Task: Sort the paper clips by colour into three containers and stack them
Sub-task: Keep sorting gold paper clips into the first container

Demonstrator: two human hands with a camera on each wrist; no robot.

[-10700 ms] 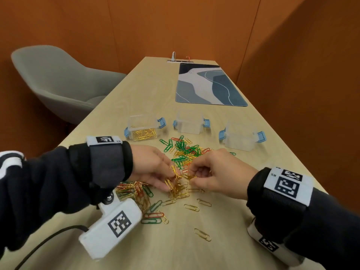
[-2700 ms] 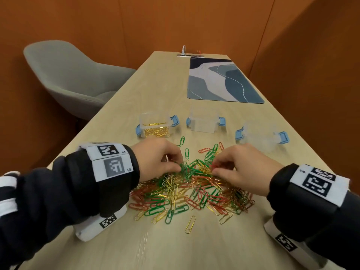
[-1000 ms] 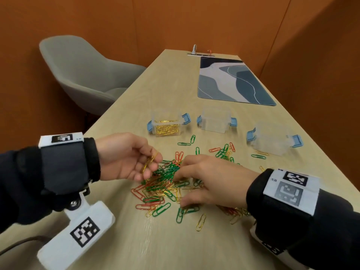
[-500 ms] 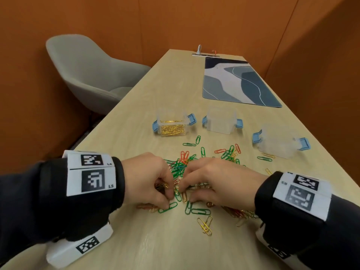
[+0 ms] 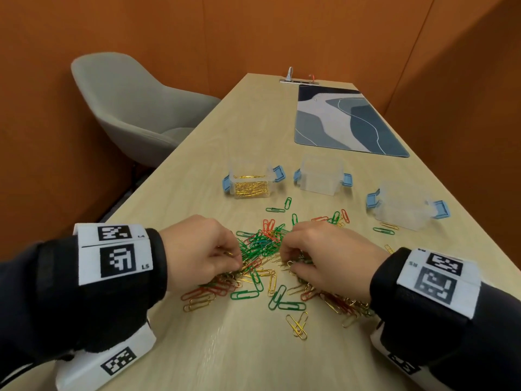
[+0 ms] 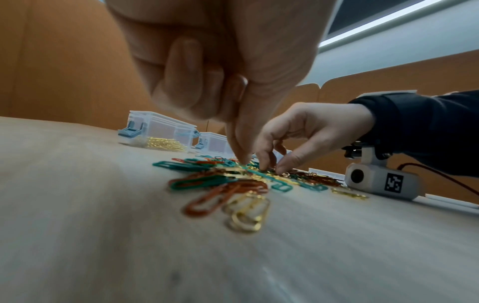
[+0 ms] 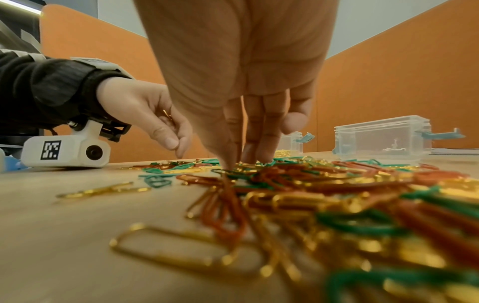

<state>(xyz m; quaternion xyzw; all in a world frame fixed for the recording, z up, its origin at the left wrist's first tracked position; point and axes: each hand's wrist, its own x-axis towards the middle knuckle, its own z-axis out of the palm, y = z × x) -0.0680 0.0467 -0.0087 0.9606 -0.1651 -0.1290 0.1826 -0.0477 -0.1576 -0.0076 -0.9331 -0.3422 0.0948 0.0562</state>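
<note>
My left hand (image 5: 197,249) pinches gold clips (image 7: 167,114) for the gold-filled container (image 5: 251,180); right hand (image 5: 324,263) fingertips narrow onto the pile (image 5: 262,249) before it.

Left hand (image 5: 197,249) lowered palm-down, fingers curled, thumb and forefinger tips (image 7: 174,141) drawn together and pointing down; gold paper clip (image 7: 168,114) seen tucked inside the curled fingers. Right hand (image 5: 327,263) likewise palm-down, fingers (image 7: 259,131) extended downward with tips in contact below, little finger curled up clear. Hands close together, not touching. Both forearms in dark sleeves (image 5: 50,292), each wrist carrying a white marker band (image 5: 112,253) and an underslung camera unit (image 7: 64,152).
</note>
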